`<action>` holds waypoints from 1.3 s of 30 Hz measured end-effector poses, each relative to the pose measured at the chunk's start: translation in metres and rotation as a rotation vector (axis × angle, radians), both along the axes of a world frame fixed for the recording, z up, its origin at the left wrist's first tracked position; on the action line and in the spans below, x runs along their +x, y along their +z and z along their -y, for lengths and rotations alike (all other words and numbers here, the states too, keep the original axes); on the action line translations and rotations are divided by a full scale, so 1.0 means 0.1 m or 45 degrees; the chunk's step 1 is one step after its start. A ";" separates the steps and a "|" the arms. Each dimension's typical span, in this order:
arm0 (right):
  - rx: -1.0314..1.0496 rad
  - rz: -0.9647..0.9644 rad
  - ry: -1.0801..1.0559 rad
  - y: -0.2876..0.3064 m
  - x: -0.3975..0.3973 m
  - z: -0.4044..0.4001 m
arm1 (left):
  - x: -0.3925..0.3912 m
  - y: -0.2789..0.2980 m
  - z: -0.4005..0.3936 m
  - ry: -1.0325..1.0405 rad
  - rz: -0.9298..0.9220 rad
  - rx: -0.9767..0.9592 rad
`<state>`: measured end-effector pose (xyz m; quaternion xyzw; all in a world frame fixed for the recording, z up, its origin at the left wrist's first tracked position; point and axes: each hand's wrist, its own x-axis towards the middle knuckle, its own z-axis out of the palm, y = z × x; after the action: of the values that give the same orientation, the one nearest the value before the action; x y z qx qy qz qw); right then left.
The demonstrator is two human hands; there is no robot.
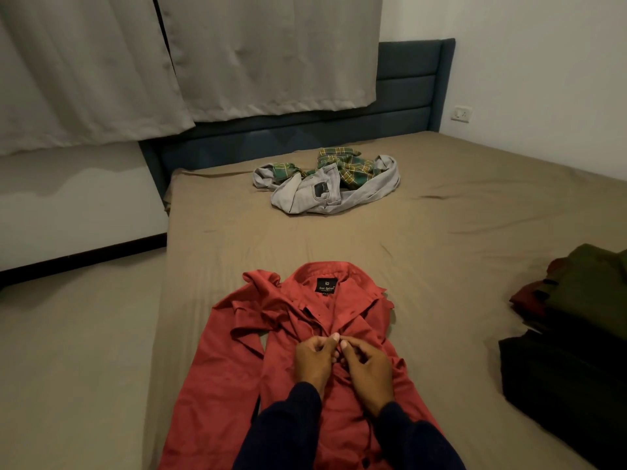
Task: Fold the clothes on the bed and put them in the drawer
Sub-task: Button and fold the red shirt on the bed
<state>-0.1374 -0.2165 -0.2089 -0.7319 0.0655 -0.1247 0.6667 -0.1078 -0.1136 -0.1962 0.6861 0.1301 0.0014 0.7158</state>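
A wide bed (424, 232) fills most of the view, covered with a smooth tan sheet that shows faint stripes and a few shallow creases. At its far end stands a padded blue-grey headboard (407, 93) with horizontal panels, partly hidden by pale grey curtains (210, 56) that hang in soft folds. A white wall runs along the right, with a white socket (461, 114) low beside the headboard. To the left of the bed lies a plain beige floor (74, 351) edged by a dark skirting strip.

A red shirt (217, 378) lies front up at the near end of the bed, collar away from the person, a dark label showing inside the neck; its cloth looks thin and slightly glossy, with one sleeve bunched near the left shoulder. The left hand (314, 362) and the right hand (368, 366), both in dark blue sleeves, meet over the shirt's chest, fingers curled and pinching the front placket.

Near the headboard, a crumpled pair of light grey trousers (302, 195) is tangled with a green and yellow checked garment (353, 167). At the right edge sits a stack of folded clothes (576, 320) in olive, maroon and black.
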 end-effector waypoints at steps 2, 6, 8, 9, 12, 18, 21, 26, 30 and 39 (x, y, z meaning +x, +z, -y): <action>0.124 -0.052 -0.019 0.03 0.05 -0.01 | 0.01 -0.02 0.00 -0.007 -0.003 0.002; 0.216 -0.122 -0.064 0.04 0.10 -0.04 | 0.01 -0.05 -0.01 -0.026 -0.019 0.007; 0.165 -0.118 -0.085 -0.01 0.10 -0.03 | 0.00 -0.05 -0.01 -0.028 -0.019 -0.002; 0.133 -0.110 -0.101 -0.03 0.11 -0.03 | 0.00 -0.05 -0.01 -0.024 -0.015 0.001; 0.155 -0.113 -0.127 -0.04 0.12 -0.06 | -0.01 -0.04 -0.01 0.000 0.007 0.055; 0.519 -0.345 0.020 0.16 0.12 -0.01 | 0.00 -0.05 -0.01 -0.030 -0.010 0.088; 0.413 -0.342 0.054 0.16 0.13 0.06 | -0.03 -0.02 -0.02 -0.091 0.007 0.041; 0.261 -0.299 0.040 0.19 0.12 0.05 | -0.01 0.01 -0.05 -0.205 0.034 0.090; 0.264 -0.366 -0.043 0.44 0.28 0.01 | 0.10 0.21 -0.04 -0.283 0.076 0.195; 0.504 -0.433 -0.214 0.71 0.71 0.26 | 0.49 0.31 -0.25 0.178 -0.174 -0.090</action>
<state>-0.0660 -0.2427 -0.1381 -0.5898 0.2602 -0.0395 0.7635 -0.0586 -0.0887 -0.1656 0.6482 0.2261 -0.0002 0.7271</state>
